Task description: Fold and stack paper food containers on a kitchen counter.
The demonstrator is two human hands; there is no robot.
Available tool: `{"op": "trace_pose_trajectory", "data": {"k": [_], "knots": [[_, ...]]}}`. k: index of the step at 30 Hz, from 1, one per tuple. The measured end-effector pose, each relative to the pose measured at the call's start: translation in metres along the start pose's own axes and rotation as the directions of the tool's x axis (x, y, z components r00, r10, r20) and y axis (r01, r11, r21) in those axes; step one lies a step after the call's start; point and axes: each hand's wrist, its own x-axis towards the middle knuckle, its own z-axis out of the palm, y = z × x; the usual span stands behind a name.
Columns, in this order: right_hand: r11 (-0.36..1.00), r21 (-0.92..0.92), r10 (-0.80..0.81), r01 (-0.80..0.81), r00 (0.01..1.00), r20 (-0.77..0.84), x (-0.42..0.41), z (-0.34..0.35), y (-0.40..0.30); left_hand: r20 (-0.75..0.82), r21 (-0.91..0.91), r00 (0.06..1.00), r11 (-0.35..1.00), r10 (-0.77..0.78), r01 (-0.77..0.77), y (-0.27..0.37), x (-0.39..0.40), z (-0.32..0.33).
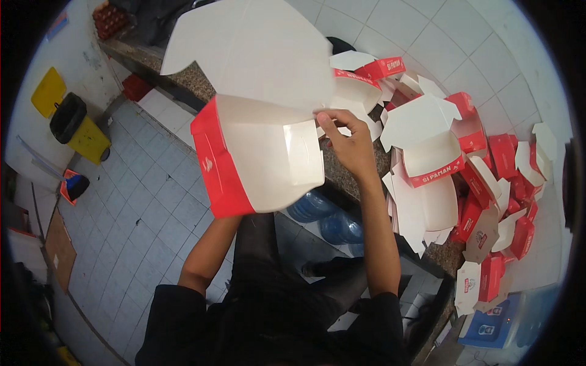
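A partly folded paperboard food box (256, 151), white inside with a red outer side, is held up in front of me. Its large white lid flap (256, 55) stands spread out beyond the tray part. My right hand (350, 142) pinches the box's right edge between thumb and fingers, by a side flap (303, 153) that is folded up. My left forearm (210, 256) reaches up behind the red side; the box hides my left hand. Right of my right hand, an open box (432, 160) of the same kind lies on flat white blanks (425, 206).
Many red and white boxes (476, 215) are heaped on a speckled stone counter (446, 258) along the tiled wall. Blue plastic water bottles (339, 226) stand below. Leftward are a yellow pedal bin (89, 139), a broom (75, 186) and egg trays (110, 20).
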Motion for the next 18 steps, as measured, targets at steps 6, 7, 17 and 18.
{"op": "trace_pose_trajectory", "data": {"k": [6, 7, 17, 18], "knots": [[0.971, 0.126, 0.173, -0.205, 0.959, 0.222, -0.017, -0.017, -0.021, -0.075, -0.238, 0.995, 0.97, -0.068, 0.048, 0.027, -0.006, -0.004], [0.967, 0.122, 0.19, -0.223, 0.953, 0.236, -0.021, -0.016, -0.023, -0.078, -0.246, 0.994, 0.968, -0.071, 0.049, 0.029, -0.005, -0.005], [0.961, 0.237, 0.101, -0.144, 0.978, 0.184, -0.053, -0.008, -0.034, -0.086, -0.281, 0.994, 0.959, -0.062, 0.035, 0.032, -0.002, -0.003], [0.986, 0.142, 0.063, -0.084, 0.988, 0.143, -0.056, -0.011, -0.035, -0.084, -0.287, 0.995, 0.957, -0.061, 0.034, 0.031, -0.002, -0.003]]}}
